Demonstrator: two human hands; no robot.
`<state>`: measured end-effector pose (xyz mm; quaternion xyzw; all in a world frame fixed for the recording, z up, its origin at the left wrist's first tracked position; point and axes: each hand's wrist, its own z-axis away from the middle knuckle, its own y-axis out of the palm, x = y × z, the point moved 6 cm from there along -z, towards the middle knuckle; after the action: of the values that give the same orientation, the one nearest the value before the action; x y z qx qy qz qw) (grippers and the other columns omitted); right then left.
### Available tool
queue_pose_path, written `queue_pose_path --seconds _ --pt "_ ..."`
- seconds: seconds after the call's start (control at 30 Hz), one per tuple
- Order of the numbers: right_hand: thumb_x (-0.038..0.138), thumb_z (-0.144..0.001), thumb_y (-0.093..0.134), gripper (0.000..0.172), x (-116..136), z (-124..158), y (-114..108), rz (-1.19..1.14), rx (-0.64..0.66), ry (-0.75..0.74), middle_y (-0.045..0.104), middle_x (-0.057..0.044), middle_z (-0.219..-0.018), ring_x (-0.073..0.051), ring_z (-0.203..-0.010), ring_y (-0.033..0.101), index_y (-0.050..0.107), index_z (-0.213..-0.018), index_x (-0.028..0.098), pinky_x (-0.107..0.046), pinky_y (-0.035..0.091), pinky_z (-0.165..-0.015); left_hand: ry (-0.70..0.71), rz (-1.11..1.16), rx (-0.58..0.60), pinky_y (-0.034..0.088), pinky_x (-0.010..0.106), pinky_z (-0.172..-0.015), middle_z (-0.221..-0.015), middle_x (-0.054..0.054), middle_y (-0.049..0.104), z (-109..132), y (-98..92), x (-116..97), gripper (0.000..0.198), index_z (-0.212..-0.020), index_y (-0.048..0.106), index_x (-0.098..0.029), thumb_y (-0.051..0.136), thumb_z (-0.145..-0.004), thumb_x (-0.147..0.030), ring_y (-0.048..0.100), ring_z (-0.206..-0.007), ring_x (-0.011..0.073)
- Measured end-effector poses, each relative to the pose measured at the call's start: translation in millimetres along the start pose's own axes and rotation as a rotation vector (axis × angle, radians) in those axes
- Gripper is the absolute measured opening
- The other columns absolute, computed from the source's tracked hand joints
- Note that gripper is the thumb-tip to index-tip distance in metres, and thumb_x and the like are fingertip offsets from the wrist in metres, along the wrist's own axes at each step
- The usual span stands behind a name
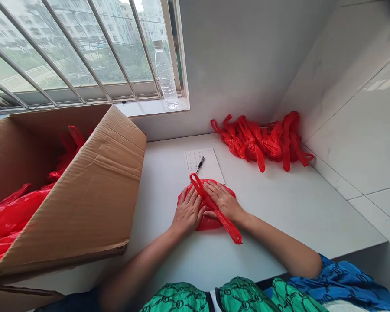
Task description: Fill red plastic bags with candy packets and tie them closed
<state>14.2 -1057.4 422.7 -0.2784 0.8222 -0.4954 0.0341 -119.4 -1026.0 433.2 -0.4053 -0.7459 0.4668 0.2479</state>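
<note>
A red plastic bag (211, 223) lies on the white table in front of me, its handles twisted into a strip that runs across the top. My left hand (187, 209) rests flat on the bag's left side, fingers stretched out. On the other side my right hand (224, 201) presses down with its fingers extended too. The handle strip passes between the two hands, one loop pointing away from me and the other toward my right forearm. What the bag holds is hidden.
Behind the bag lies a sheet of paper (214, 167) with a black pen (200, 164) on it. Several red bags (263, 141) are heaped at the back right. At left stands an open cardboard box (97, 190) with red bags inside. A water bottle (165, 78) stands on the windowsill.
</note>
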Motion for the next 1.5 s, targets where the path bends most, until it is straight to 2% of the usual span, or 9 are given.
queue_pose_path --seconds 0.27,0.57,0.97,1.2,1.37,1.5 --pt "0.06 -0.093 0.05 0.083 1 0 3 0.039 0.012 -0.001 0.041 -0.017 -0.153 -0.029 -0.145 0.034 0.025 -0.155 0.009 -0.052 0.029 -0.121 0.014 -0.008 0.045 0.024 0.047 -0.122 -0.147 0.014 0.05 2 6.2 0 0.043 -0.137 0.051 -0.011 0.044 -0.099 -0.031 0.039 -0.142 0.0266" --pt "0.061 -0.095 0.046 0.079 1 1 6 0.06 0.015 0.003 0.045 -0.017 -0.151 -0.028 -0.142 0.039 0.031 -0.152 0.008 -0.051 0.03 -0.12 0.012 0.003 0.044 0.031 0.047 -0.12 -0.148 0.014 0.049 1 6.8 1 0.043 -0.137 0.051 -0.012 0.042 -0.1 -0.031 0.039 -0.142 0.0269" --pt "0.059 -0.093 0.051 0.081 0 2 8 0.053 0.02 0.005 0.045 -0.018 -0.15 -0.028 -0.141 0.04 0.029 -0.153 0.008 -0.051 0.031 -0.12 0.016 0.004 0.074 0.032 0.048 -0.119 -0.148 0.015 0.048 1 7.7 1 0.045 -0.14 0.048 -0.012 0.041 -0.1 -0.031 0.037 -0.143 0.028" --pt "0.059 -0.093 0.051 0.08 -1 1 9 0.035 0.03 0.02 0.046 -0.018 -0.15 -0.029 -0.141 0.041 0.031 -0.152 0.009 -0.052 0.033 -0.119 0.012 0.039 0.039 0.033 0.049 -0.118 -0.149 0.014 0.047 0 6.9 1 0.044 -0.14 0.048 -0.014 0.042 -0.099 -0.031 0.036 -0.144 0.0289" --pt "0.058 -0.094 0.052 0.077 0 0 2 -0.039 0.015 0.033 0.048 -0.017 -0.149 -0.029 -0.14 0.043 0.032 -0.152 0.012 -0.054 0.033 -0.118 -0.022 0.163 0.024 0.035 0.048 -0.116 -0.141 0.013 0.054 -2 1.2 5 0.036 -0.129 0.056 -0.015 0.045 -0.099 -0.031 0.042 -0.138 0.0281" --pt "0.057 -0.092 0.056 0.073 -2 0 -18 -0.173 -0.073 0.054 0.05 -0.014 -0.146 -0.027 -0.135 0.047 0.035 -0.15 0.018 -0.048 0.042 -0.112 -0.06 0.385 -0.055 0.043 0.043 -0.108 -0.126 0.009 0.063 -2 -14.2 11 0.024 -0.114 0.062 -0.02 0.048 -0.098 -0.033 0.053 -0.124 0.024"
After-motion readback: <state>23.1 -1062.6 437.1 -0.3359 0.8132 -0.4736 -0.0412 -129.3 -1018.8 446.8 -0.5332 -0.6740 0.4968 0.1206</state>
